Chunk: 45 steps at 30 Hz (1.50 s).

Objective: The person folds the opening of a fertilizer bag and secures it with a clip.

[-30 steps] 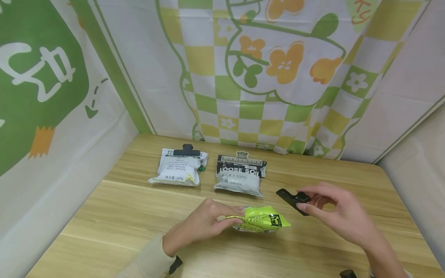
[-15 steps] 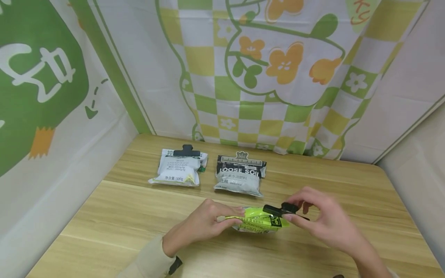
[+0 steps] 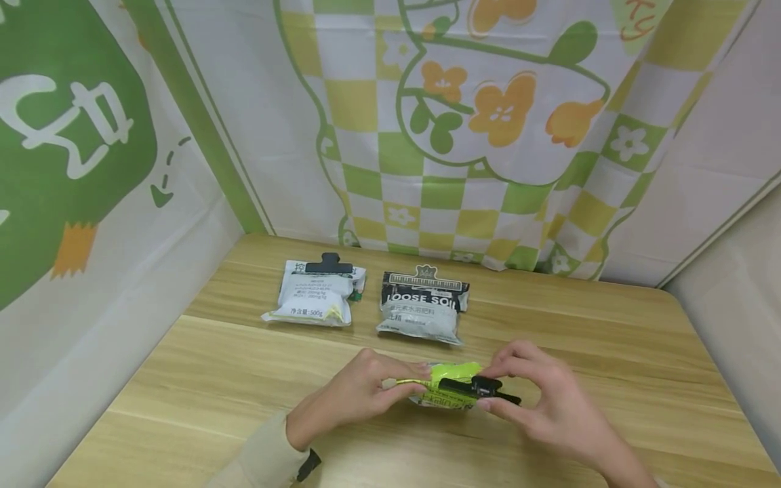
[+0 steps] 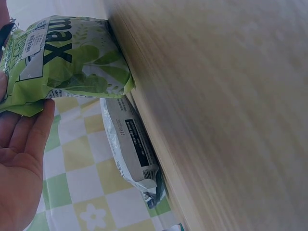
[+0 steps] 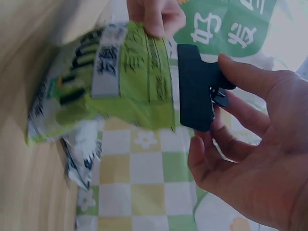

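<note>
A green plastic bag stands upright on the wooden table, its sealed top edge facing up. My left hand pinches that edge at its left end between thumb and fingers. In my right hand is a black bag clip, its handles held between thumb and fingers. The clip lies along the right part of the bag's top in the head view. From the right wrist, the clip's long bar shows just off the bag's edge, with a narrow gap. The left wrist view shows the bag's printed side.
Two clipped bags lie farther back on the table: a white one with a black clip, and a black-and-grey one with a patterned clip. A checked cloth hangs behind the table.
My right hand has carried the black clip leftward from beside the bag to over its top edge, turning it in line with that edge. My left hand keeps its pinch in place.
</note>
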{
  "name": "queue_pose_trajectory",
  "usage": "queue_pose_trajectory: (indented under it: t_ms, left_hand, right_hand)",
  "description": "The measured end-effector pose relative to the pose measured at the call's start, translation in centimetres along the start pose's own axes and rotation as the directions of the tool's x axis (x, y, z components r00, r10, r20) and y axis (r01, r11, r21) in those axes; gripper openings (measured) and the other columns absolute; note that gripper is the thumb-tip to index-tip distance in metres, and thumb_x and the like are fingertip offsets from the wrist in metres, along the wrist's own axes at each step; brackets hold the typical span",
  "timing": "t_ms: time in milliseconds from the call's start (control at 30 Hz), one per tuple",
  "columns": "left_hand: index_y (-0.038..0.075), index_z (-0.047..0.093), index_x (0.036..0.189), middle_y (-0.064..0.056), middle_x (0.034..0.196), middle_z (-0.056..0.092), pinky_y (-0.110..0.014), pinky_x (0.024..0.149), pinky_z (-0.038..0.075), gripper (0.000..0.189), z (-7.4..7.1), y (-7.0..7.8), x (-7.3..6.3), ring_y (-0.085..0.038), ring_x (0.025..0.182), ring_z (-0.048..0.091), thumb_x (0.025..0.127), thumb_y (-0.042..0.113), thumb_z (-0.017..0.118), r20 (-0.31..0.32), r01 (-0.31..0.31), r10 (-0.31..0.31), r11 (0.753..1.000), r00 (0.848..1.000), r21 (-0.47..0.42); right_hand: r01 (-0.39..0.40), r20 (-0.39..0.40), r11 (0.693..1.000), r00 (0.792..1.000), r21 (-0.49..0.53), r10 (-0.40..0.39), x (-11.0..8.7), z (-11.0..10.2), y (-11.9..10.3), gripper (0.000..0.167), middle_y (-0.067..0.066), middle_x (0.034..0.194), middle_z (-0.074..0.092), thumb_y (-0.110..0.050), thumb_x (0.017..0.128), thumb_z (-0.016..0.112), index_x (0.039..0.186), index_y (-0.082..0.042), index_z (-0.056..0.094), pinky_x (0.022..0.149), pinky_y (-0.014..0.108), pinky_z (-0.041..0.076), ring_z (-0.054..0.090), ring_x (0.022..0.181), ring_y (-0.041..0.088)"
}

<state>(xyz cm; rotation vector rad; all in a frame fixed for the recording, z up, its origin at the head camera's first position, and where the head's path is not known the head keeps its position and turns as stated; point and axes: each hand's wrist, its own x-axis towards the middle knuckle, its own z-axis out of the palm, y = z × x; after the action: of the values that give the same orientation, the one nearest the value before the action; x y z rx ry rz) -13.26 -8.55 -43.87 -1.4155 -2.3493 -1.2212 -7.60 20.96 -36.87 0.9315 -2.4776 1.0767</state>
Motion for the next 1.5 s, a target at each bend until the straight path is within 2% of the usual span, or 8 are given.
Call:
queue_pose_trajectory:
  t_ms: [133, 300, 633, 967, 1100, 1233, 1333, 1500]
  left_hand:
    - [0.009, 0.081, 0.111, -0.007, 0.116, 0.08, -0.006, 0.072, 0.054, 0.018, -0.1, 0.1, 0.0, -0.017, 0.111, 0.077, 0.095, 0.016, 0.077, 0.006, 0.03, -0.03, 0.999, 1.0, -0.013]
    - [0.009, 0.081, 0.112, -0.007, 0.116, 0.08, -0.004, 0.062, 0.047, 0.018, -0.1, 0.2, 0.0, -0.017, 0.109, 0.078, 0.096, 0.016, 0.077, 0.005, 0.036, -0.036, 0.999, 0.999, -0.012]
    - [0.009, 0.081, 0.112, -0.007, 0.116, 0.08, -0.003, 0.062, 0.047, 0.018, -0.1, 0.1, 0.2, -0.017, 0.108, 0.078, 0.096, 0.018, 0.077, 0.001, -0.003, 0.003, 1.0, 1.0, 0.028]
    - [0.008, 0.079, 0.116, -0.01, 0.12, 0.078, -0.009, 0.075, 0.057, 0.022, -0.2, 0.0, 0.0, -0.02, 0.104, 0.079, 0.097, 0.018, 0.075, -0.011, 0.003, -0.003, 0.999, 1.0, 0.04]
    - [0.007, 0.078, 0.118, -0.01, 0.121, 0.078, -0.013, 0.083, 0.06, 0.023, -0.2, 0.1, 0.1, -0.02, 0.107, 0.078, 0.098, 0.018, 0.074, -0.004, 0.005, -0.005, 0.999, 1.0, 0.049]
    - [0.005, 0.076, 0.125, -0.01, 0.123, 0.077, -0.009, 0.077, 0.057, 0.026, -0.3, 0.0, 0.1, -0.008, 0.088, 0.078, 0.102, 0.017, 0.069, 0.02, 0.002, -0.004, 0.996, 1.0, 0.086]
    - [0.004, 0.073, 0.129, -0.01, 0.124, 0.078, -0.007, 0.069, 0.052, 0.029, -0.3, -0.1, 0.1, 0.004, 0.066, 0.058, 0.105, 0.016, 0.064, 0.038, -0.003, -0.001, 0.994, 0.999, 0.112]
    - [0.003, 0.071, 0.133, -0.011, 0.125, 0.077, -0.005, 0.061, 0.044, 0.031, -0.3, -0.1, -0.1, 0.009, 0.056, 0.031, 0.107, 0.015, 0.06, 0.054, 0.009, -0.014, 0.995, 0.998, 0.095]
  right_hand:
    - [0.023, 0.0, 1.0, 1.0, 0.014, -0.023, -0.2, 0.7, -0.5, 0.038, -0.017, 0.098, 0.062, -0.011, 0.073, 0.095, 0.102, -0.027, 0.074, 0.082, 0.016, 0.052, 0.059, 0.091, 0.001]
    - [0.152, -0.017, 0.988, 0.988, -0.013, -0.152, -0.1, 1.2, -0.5, 0.015, -0.011, 0.089, 0.053, -0.032, 0.093, 0.08, 0.1, -0.02, 0.075, 0.081, 0.016, 0.043, 0.049, 0.094, 0.002]
    - [0.292, -0.038, 0.949, 0.954, -0.117, -0.298, 0.5, 1.5, -0.8, 0.032, -0.01, 0.086, 0.053, -0.041, 0.106, 0.058, 0.095, -0.014, 0.072, 0.076, 0.014, 0.039, 0.045, 0.087, 0.003]
    - [0.335, 0.006, 0.935, 0.942, -0.113, -0.337, 1.4, 1.5, -0.6, 0.011, -0.009, 0.088, 0.056, -0.024, 0.093, 0.078, 0.094, -0.016, 0.071, 0.075, 0.015, 0.039, 0.044, 0.087, 0.005]
    - [0.341, 0.043, 0.932, 0.94, -0.121, -0.338, 1.9, 1.5, -0.5, 0.019, -0.009, 0.089, 0.058, -0.013, 0.081, 0.086, 0.092, -0.016, 0.07, 0.077, 0.014, 0.039, 0.045, 0.088, 0.005]
    - [0.333, 0.057, 0.938, 0.943, -0.095, -0.329, 2.2, 1.5, -0.3, 0.026, -0.009, 0.09, 0.059, -0.007, 0.075, 0.088, 0.092, -0.015, 0.07, 0.076, 0.011, 0.04, 0.048, 0.088, 0.005]
    - [0.334, 0.058, 0.939, 0.942, -0.078, -0.33, 2.5, 1.6, -0.2, 0.027, -0.008, 0.089, 0.059, -0.005, 0.074, 0.089, 0.092, -0.014, 0.071, 0.075, 0.011, 0.04, 0.048, 0.087, 0.005]
    - [0.319, 0.097, 0.944, 0.946, -0.087, -0.311, 2.8, 1.7, -0.1, 0.023, -0.01, 0.087, 0.057, -0.009, 0.078, 0.088, 0.09, -0.015, 0.07, 0.077, 0.013, 0.038, 0.043, 0.085, 0.002]
